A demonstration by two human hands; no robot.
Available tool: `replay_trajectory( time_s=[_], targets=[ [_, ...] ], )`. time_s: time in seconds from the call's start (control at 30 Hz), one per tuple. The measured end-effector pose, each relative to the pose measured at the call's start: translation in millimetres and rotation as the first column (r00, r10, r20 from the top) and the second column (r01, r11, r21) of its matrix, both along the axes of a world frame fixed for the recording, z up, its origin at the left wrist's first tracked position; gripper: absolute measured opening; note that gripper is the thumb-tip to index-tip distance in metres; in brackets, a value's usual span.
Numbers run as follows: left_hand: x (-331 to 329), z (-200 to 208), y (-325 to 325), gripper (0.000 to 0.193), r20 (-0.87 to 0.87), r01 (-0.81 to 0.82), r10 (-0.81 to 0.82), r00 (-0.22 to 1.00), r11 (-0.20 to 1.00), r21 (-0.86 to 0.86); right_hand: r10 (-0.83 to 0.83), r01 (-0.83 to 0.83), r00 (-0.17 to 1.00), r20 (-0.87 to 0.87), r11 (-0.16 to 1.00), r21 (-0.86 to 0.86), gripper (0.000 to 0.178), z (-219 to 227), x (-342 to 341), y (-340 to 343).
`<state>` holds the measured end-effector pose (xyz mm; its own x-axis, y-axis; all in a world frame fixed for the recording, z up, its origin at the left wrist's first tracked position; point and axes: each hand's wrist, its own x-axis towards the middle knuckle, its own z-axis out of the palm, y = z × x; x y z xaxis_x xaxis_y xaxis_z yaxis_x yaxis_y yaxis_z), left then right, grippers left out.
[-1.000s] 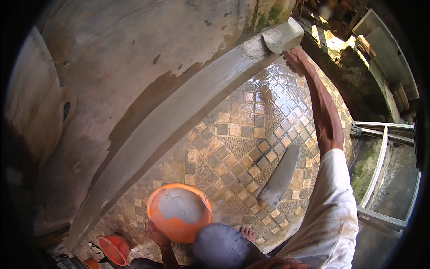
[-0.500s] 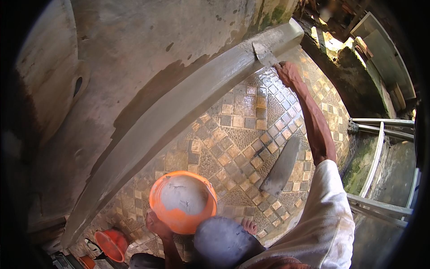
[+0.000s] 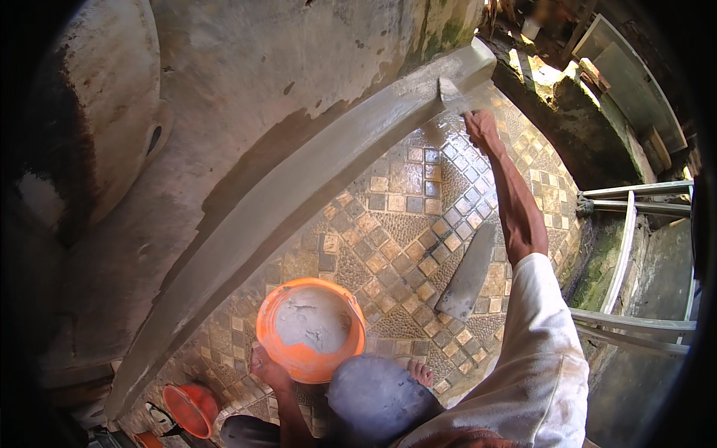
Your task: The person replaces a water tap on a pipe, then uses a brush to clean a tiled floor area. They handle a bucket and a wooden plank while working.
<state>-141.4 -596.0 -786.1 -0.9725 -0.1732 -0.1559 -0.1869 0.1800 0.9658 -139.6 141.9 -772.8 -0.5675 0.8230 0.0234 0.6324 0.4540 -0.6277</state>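
Observation:
Stretched far forward, my right hand (image 3: 482, 128) is closed round the handle of a trowel (image 3: 450, 97). The trowel's blade meets the side and top edge of a long ledge of smooth grey mortar (image 3: 276, 194), near its far right end. Low in the view, my left hand (image 3: 270, 367) is closed at the near left rim of an orange bucket (image 3: 306, 366); its fingertips are partly hidden. Grey mortar (image 3: 317, 321) lies inside the bucket, which stands by my knee (image 3: 381, 396).
A long grey float-like slab (image 3: 469, 276) lies on the patterned tile floor (image 3: 388, 257). A smaller red-orange bucket (image 3: 190, 411) sits at lower left. The ledge runs along a stained wall (image 3: 239, 82). Metal frame bars (image 3: 627, 254) stand at right.
The trowel blade has turned from lying flatter on the ledge to a steeper angle at its edge, slightly to the right. My left hand stays at the bucket. The view has shifted a little.

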Motion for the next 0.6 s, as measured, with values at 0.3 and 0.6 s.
replay_trajectory(
  time_s=[0.3, 0.6],
  targets=[
    [-1.8, -10.7, -13.5, 0.041, -0.033, 0.022, -0.023, 0.999, 0.999, -0.042, 0.193, -0.201, 0.979, 0.065, 0.967, 0.159, 0.05, 1.9, -16.8, -67.5],
    [0.1, 4.9, 1.1, 0.045, 0.025, -0.025, 0.025, 0.999, 1.0, -0.017, 0.04, -0.083, 0.99, -0.138, 0.944, -0.319, 0.051, 31.4, 25.4, -143.5]
  ],
)
